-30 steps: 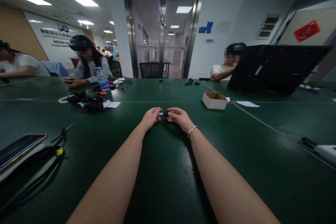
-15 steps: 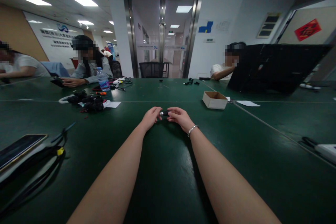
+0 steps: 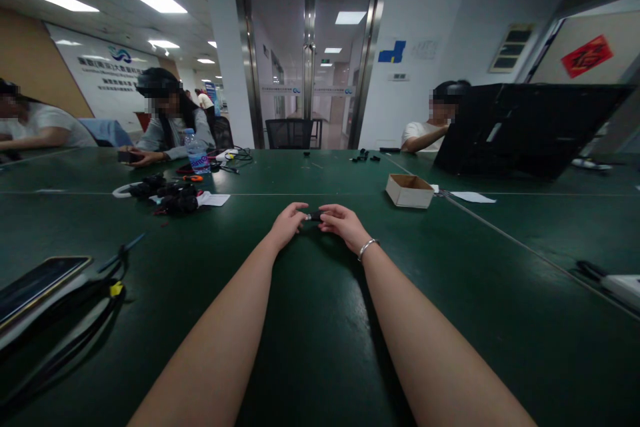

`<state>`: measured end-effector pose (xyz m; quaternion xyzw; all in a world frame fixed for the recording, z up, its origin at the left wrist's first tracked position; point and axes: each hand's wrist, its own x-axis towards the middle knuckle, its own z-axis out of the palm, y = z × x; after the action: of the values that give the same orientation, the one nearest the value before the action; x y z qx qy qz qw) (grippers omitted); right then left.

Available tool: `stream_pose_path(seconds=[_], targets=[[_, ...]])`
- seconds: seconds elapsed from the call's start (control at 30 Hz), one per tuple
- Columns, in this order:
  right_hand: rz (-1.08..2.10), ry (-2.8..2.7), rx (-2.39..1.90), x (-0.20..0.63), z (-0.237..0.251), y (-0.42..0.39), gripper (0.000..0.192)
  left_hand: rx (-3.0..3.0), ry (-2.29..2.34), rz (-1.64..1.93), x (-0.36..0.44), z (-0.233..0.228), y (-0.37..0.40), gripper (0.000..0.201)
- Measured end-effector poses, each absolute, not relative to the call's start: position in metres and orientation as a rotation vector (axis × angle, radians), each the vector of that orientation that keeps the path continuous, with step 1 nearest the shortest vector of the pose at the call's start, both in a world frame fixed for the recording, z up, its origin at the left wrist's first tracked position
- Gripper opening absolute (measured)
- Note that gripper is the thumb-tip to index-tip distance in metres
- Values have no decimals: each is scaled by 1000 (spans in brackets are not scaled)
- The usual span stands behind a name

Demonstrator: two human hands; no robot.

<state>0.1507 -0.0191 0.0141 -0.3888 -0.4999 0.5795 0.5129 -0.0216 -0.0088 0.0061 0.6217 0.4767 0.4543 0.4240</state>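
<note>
Out ahead over the green table, my right hand [image 3: 341, 221] is closed on a small black piece with a silver metal end [image 3: 316, 216]. The piece lies roughly level and points left; it is too small to name exactly. My left hand [image 3: 289, 223] is at the silver end, its index finger stretched out above and apart from the fingertip below. That lower fingertip is at or very near the metal; contact cannot be made out. A silver bracelet [image 3: 368, 249] circles my right wrist.
A small open box [image 3: 410, 191] stands right of my hands. To the left are a heap of black parts [image 3: 175, 197], a water bottle [image 3: 197, 152], a phone [image 3: 43, 280] and cables [image 3: 95, 320]. A big black screen [image 3: 520, 130] stands at right. Several people sit around the table.
My left index finger has lifted and straightened away from the silver end. My right hand has hardly moved. Across the table at left, a person's hands have shifted with a dark object.
</note>
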Motion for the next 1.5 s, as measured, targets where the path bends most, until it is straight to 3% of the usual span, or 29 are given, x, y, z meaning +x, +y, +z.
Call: stream_pose_path(seconds=[1.5], targets=[[1400,-1221,-913,151,14,-19,19,1565,1185,1102,-21,11,-13,30]])
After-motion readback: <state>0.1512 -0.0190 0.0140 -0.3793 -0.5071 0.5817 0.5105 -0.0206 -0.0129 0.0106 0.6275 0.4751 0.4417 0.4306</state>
